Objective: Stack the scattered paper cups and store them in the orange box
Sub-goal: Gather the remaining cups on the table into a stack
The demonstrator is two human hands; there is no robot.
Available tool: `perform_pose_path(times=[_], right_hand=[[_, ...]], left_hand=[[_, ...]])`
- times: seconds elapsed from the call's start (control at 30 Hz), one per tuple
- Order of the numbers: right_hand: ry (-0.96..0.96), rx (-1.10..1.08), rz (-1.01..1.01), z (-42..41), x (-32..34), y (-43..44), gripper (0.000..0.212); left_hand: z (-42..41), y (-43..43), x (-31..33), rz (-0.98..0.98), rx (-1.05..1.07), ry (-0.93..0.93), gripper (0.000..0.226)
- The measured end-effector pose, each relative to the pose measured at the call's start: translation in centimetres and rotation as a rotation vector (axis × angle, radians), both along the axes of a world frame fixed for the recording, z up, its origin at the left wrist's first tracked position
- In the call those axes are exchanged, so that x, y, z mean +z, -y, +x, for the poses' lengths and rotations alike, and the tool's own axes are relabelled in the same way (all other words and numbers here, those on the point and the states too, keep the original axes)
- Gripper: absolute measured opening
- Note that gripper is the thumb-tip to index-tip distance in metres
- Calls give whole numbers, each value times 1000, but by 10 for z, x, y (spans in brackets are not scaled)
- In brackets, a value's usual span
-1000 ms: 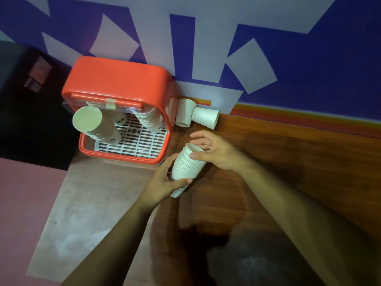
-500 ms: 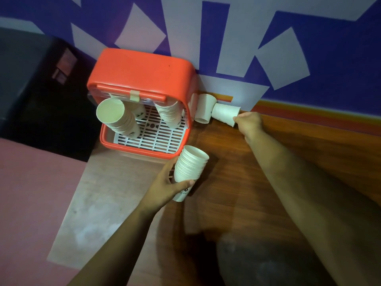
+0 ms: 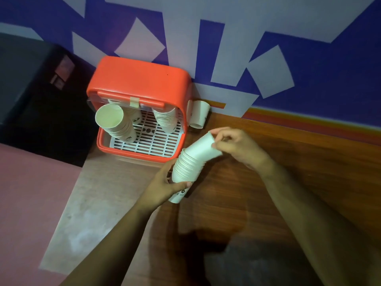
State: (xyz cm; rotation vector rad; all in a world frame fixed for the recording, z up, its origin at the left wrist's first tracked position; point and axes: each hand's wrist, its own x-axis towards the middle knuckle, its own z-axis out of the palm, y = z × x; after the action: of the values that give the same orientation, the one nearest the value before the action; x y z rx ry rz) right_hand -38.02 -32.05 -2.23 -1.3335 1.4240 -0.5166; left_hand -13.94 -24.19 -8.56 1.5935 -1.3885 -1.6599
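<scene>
My left hand (image 3: 165, 186) grips a tall stack of white paper cups (image 3: 184, 170) just in front of the orange box (image 3: 140, 79). My right hand (image 3: 235, 145) pinches a single white cup (image 3: 203, 148) by its rim, and the cup's base sits in the top of the stack at a tilt. One more loose cup (image 3: 199, 116) lies on its side against the wall, right of the box. Inside the open box two cup stacks lean on the white grid: a left stack (image 3: 117, 124) and a right stack (image 3: 166, 120).
The box sits at the left end of the wooden counter (image 3: 288, 172), against a blue and white patterned wall (image 3: 268, 27). A dark black appliance (image 3: 31, 89) stands to the left. A pale worn strip of counter (image 3: 92, 203) runs along the left edge.
My right hand picked up one of the two loose cups by the wall and brought it back onto the stack that my left hand holds. One loose cup is left by the wall.
</scene>
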Motion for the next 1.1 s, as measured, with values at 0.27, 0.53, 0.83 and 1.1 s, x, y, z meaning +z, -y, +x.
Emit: perform_pose_path(times=[0.27, 0.53, 0.83, 1.1], right_hand=[[-40, 132, 34, 43, -18, 21, 25], [-414, -376, 35, 60, -92, 121, 63], [-100, -722, 194, 70, -137, 139, 52], [274, -720, 227, 66, -70, 39, 79]], left_hand=[[15, -2, 2, -22, -5, -31, 72], [48, -18, -13, 0, 20, 17, 71], [85, -16, -21, 7, 35, 24, 71], [90, -2, -15, 3, -24, -25, 68]])
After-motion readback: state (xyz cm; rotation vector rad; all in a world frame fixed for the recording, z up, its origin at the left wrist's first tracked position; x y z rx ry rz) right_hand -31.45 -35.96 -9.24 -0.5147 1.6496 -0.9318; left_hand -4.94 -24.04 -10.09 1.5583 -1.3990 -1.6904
